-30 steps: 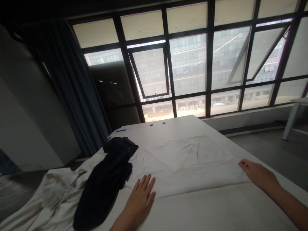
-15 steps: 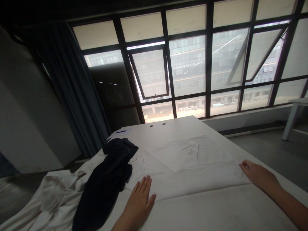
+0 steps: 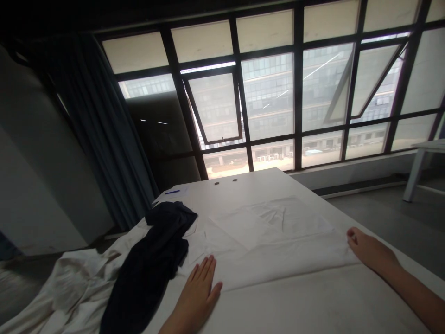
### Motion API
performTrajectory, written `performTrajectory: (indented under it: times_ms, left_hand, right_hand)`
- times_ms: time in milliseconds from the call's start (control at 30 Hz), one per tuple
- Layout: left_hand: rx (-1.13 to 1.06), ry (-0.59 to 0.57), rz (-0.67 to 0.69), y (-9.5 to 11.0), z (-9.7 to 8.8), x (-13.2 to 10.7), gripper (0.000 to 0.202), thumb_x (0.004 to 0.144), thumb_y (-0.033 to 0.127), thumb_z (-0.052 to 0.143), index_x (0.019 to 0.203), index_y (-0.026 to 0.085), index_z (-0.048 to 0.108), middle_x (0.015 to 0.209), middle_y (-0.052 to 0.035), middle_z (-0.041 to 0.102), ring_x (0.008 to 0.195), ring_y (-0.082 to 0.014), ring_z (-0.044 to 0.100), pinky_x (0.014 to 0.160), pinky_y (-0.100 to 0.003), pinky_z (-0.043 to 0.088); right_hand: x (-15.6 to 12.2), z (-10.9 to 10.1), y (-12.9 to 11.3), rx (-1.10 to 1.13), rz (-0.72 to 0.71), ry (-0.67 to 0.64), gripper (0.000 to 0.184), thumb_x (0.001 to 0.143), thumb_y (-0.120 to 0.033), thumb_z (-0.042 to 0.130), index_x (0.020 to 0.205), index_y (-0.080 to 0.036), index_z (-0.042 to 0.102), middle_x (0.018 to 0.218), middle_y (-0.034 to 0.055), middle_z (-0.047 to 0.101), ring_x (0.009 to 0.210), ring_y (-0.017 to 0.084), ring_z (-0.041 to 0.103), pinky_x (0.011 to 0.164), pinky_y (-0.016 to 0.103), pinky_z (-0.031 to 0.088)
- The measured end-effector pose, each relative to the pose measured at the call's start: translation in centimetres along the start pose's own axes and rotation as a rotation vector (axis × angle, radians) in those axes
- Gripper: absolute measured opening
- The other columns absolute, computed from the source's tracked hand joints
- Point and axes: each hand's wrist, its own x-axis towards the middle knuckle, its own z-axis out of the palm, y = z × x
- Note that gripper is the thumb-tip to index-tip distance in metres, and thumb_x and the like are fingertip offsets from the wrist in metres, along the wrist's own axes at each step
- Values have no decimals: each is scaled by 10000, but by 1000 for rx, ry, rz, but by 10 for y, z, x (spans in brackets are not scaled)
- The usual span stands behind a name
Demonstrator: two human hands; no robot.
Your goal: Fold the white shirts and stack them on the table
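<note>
1. left hand (image 3: 196, 292): open and palm down, fingers spread and lying flat, its fingertips on the near part of the cloth, gripping nothing
2. right hand (image 3: 370, 254): loosely curled, fingertips at the right end of the cloth's folded edge, touching it; whether the fingers have hold of the cloth i cannot tell
3. white cloth (image 3: 271, 246): lies flat on the table, folded over, with a long straight fold running across the near side between the hands and a few creases toward the far side
4. navy garment (image 3: 149, 264): a bunched, dark heap on the left part of the cloth, just beside the left hand, its lower end reaching past the bottom of the view
5. crumpled white fabric (image 3: 69, 287): piled at the left, beyond the table's side and under the navy garment's edge; whether it is part of the cloth i cannot tell
6. table (image 3: 313, 301): long and white, running away from the person toward the glass
7. on the far end of the table lie a blue pen (image 3: 172, 191) and two small dark discs (image 3: 225, 182)
8. behind the table stands a large window (image 3: 267, 93) with dark frames, a blue curtain (image 3: 100, 134) hangs at its left, and a side table (image 3: 426, 157) stands at the far right
</note>
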Motion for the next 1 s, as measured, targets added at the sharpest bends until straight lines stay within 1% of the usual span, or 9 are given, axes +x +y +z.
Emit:
performTrajectory:
  times_ms: [100, 200, 300, 433, 567, 767, 867, 933, 1000]
  left_hand:
    - [13, 38, 17, 5, -8, -1, 624, 1021, 523, 351, 1569, 248, 237, 1603, -49, 242, 1474, -283, 264, 1197, -494, 293]
    - [35, 111, 81, 14, -20, -2, 577, 1021, 453, 402, 1558, 286, 275, 1612, -40, 243, 1479, -292, 247, 1203, -528, 273]
    - [31, 133, 220, 25, -31, -1, 487, 1032, 295, 391, 1515, 350, 363, 1617, 6, 241, 1483, -262, 244, 1191, -477, 325]
    - [-25, 69, 402, 38, -36, 2, 518, 1023, 186, 383, 1501, 385, 372, 1590, 26, 316, 1448, -219, 337, 1173, -426, 369]
    - [-86, 37, 331, 42, -32, 5, 541, 1027, 221, 386, 1535, 380, 291, 1570, 19, 358, 1423, -213, 386, 1170, -447, 371]
    - [-192, -37, 275, 39, -36, 14, 553, 1020, 347, 413, 1546, 392, 250, 1610, 22, 271, 1456, -228, 324, 1202, -482, 296]
    - [-216, -80, 225, 44, -46, 35, 492, 1010, 440, 416, 1494, 357, 389, 1566, -14, 388, 1410, -246, 398, 1172, -454, 331]
    - [-202, -76, 129, 54, -51, 55, 403, 1004, 444, 401, 1352, 316, 559, 1413, -52, 561, 1278, -252, 524, 1075, -413, 412]
    - [-155, -45, -5, 66, -51, 73, 355, 989, 437, 405, 1191, 268, 642, 1224, -83, 642, 1139, -257, 584, 972, -392, 443]
  right_hand:
    - [-1, -3, -4, 28, -55, -38, 330, 877, -424, 431, 1023, -207, 632, 927, 118, 727, 758, 254, 678, 658, 355, 475]
    - [-8, -9, -22, 9, -206, 80, 404, 873, -375, 429, 1146, -151, 627, 1139, 170, 684, 991, 291, 649, 864, 403, 487]
    - [-24, -14, -52, -52, -344, 156, 429, 898, -383, 427, 1185, -150, 646, 1231, 183, 647, 1140, 337, 580, 1005, 481, 423]
    - [-49, -2, -86, -21, -464, 51, 523, 956, -519, 382, 1302, -208, 620, 1417, 131, 558, 1317, 325, 479, 1107, 508, 351]
    - [-62, 27, -93, 0, -466, -124, 668, 967, -623, 294, 1510, -249, 403, 1564, 82, 382, 1443, 324, 329, 1174, 573, 224]
    - [-41, 39, -88, -30, -486, -187, 700, 959, -658, 257, 1524, -260, 370, 1597, 76, 296, 1479, 320, 235, 1185, 583, 182]
    - [-19, 39, -95, -21, -481, -211, 708, 956, -664, 243, 1521, -257, 378, 1594, 85, 306, 1478, 318, 239, 1185, 579, 179]
    - [-4, 39, -102, -15, -487, -238, 718, 954, -669, 240, 1520, -250, 380, 1594, 90, 306, 1480, 311, 236, 1187, 572, 168]
    - [9, 40, -110, -10, -472, -248, 723, 953, -667, 245, 1516, -237, 388, 1590, 95, 318, 1479, 298, 246, 1190, 556, 169]
